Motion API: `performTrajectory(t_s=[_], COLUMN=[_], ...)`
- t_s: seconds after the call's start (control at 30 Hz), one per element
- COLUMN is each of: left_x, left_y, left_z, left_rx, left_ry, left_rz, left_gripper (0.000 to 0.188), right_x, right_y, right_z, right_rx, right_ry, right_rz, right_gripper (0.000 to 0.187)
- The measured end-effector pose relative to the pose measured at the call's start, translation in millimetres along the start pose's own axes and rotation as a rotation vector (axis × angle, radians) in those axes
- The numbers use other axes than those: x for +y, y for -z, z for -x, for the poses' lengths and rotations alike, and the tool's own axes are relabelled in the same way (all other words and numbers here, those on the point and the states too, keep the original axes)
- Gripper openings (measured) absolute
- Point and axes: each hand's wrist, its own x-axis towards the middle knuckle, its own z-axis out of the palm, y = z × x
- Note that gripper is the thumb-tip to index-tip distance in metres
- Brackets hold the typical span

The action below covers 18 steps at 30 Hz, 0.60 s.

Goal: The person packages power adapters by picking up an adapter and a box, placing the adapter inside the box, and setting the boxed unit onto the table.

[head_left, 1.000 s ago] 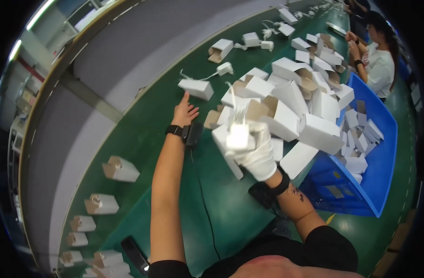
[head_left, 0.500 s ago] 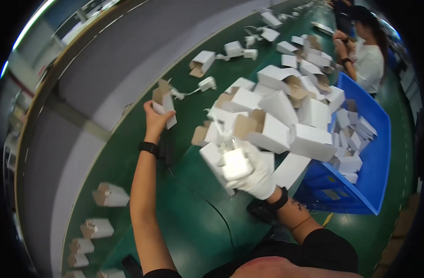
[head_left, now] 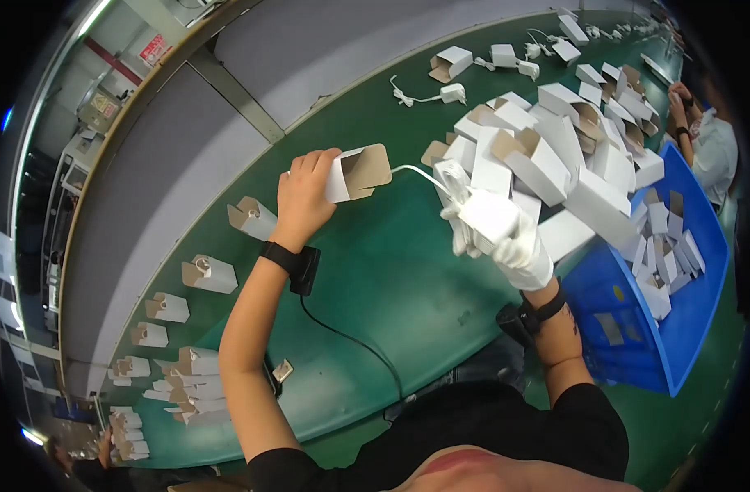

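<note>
My left hand (head_left: 307, 193), bare, grips a white cardboard box (head_left: 335, 182). The box lies on its side in the air, its brown-lined open end turned to the right. My right hand (head_left: 518, 250), in a white glove, holds a white power adapter (head_left: 485, 215) with its bundled white cable. A length of that cable (head_left: 424, 173) reaches across to the mouth of the box. How far it runs inside is hidden. Just beyond my right hand lies a heap of open white boxes (head_left: 547, 164).
A blue bin (head_left: 617, 328) with small white boxes stands at the right. Open boxes (head_left: 211, 273) line the left edge of the green table (head_left: 367, 271). Loose adapters (head_left: 453, 93) lie at the back. A black cable (head_left: 342, 332) crosses the table. A person (head_left: 711, 148) sits far right.
My view has turned. The box in my left hand has tipped over, its opening now toward my right hand. The adapter has come round, and its cable now reaches the box.
</note>
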Motion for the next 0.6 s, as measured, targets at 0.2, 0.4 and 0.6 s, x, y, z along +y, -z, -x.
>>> performTrajectory(t_s=[0.2, 0.4, 0.6], left_x=[42.9, 69.7, 83.1], left_y=[-0.7, -4.4, -51.3], left_z=[11.3, 30.6, 60.0], left_rx=[-0.083, -0.278, -0.128], left_ry=[-0.119, -0.046, 0.117], left_rz=[0.188, 0.521, 0.998], left_gripper=[0.059, 0.064, 0.071], right_x=[7.5, -24.0, -11.8], right_y=[4.8, -35.8, -30.9], right_z=[-21.2, -54.6, -69.4], right_rx=[-0.009, -0.453, -0.54], right_ry=[-0.376, -0.313, -0.153], right_rz=[-0.224, 1.313, 1.63], right_gripper=[0.047, 0.027, 0.016])
